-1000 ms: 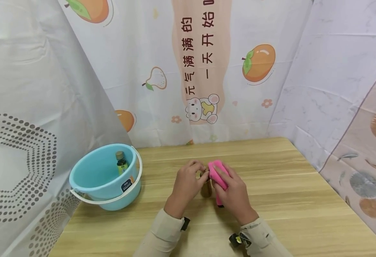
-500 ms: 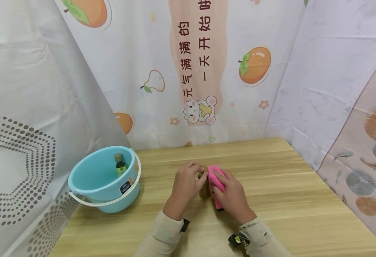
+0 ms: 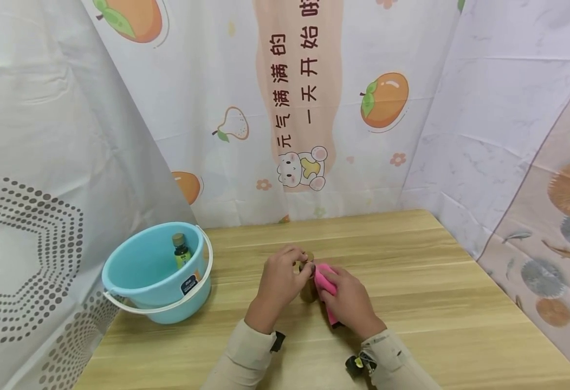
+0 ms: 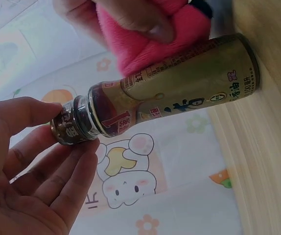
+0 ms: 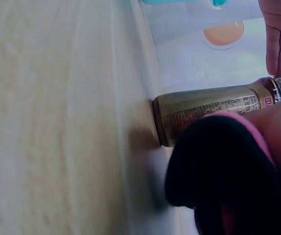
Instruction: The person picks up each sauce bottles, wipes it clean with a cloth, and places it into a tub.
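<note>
A small glass bottle of sesame oil (image 4: 189,81) with a gold label stands upright on the table. My left hand (image 3: 281,275) pinches its dark cap (image 4: 68,125) between thumb and fingers. In my right hand (image 3: 348,300) is a pink plush cloth (image 3: 328,281) with a black part at its lower end. The left wrist view has the cloth (image 4: 145,36) pressed on the bottle's side, with the right thumb on top. In the right wrist view, the black part (image 5: 219,171) covers the near side of the bottle (image 5: 204,107).
A light blue bucket (image 3: 160,295) with a white handle stands on the left of the wooden table (image 3: 441,325). Inside it leans another small bottle (image 3: 181,252) with a yellow-green label. A printed curtain (image 3: 236,179) hangs behind the table's back edge.
My right hand has brought the pink cloth lower along the bottle's right side. My left hand has stayed at the cap. The head view has shifted slightly.
</note>
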`<state>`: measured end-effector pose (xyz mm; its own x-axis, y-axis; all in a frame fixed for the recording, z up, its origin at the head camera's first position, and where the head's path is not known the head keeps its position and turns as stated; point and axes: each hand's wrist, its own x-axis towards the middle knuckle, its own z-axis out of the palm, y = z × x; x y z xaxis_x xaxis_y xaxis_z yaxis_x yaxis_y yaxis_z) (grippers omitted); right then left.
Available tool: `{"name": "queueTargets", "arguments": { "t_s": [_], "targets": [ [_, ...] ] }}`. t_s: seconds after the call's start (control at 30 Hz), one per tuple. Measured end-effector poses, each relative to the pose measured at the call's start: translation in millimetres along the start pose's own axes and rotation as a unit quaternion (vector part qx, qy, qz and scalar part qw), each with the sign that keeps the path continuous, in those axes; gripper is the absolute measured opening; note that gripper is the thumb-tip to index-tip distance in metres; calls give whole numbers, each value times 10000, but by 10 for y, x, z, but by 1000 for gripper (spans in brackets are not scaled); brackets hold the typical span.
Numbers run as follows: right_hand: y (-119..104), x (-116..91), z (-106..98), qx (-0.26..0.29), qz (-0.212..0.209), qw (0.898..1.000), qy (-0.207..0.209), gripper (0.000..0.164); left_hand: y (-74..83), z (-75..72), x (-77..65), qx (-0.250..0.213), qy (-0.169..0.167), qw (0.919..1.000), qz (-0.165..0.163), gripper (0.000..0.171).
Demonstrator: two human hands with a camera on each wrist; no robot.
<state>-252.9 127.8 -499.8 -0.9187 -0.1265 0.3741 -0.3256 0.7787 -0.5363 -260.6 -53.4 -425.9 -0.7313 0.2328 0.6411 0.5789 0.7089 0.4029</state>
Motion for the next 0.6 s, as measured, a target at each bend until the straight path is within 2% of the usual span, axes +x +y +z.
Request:
{"name": "queueTargets", "arguments": {
  "t_s": [0.17, 0.3, 0.47, 0.6],
  "targets": [
    [11, -10, 3, -165, 209, 9989, -383, 49, -1, 1, 1, -57, -92, 9999, -9, 6],
    [11, -12, 4, -257, 286, 9983, -446, 49, -1, 3, 6, -59, -96, 9999, 55, 5],
    [17, -12, 11, -237, 142, 9993, -236, 47, -4, 7, 3, -78, -104, 9999, 18, 8],
    [13, -9, 15, -80, -156, 9996, 204, 47, -21, 14, 2, -83, -132, 9998, -89, 16]
  ]
}}
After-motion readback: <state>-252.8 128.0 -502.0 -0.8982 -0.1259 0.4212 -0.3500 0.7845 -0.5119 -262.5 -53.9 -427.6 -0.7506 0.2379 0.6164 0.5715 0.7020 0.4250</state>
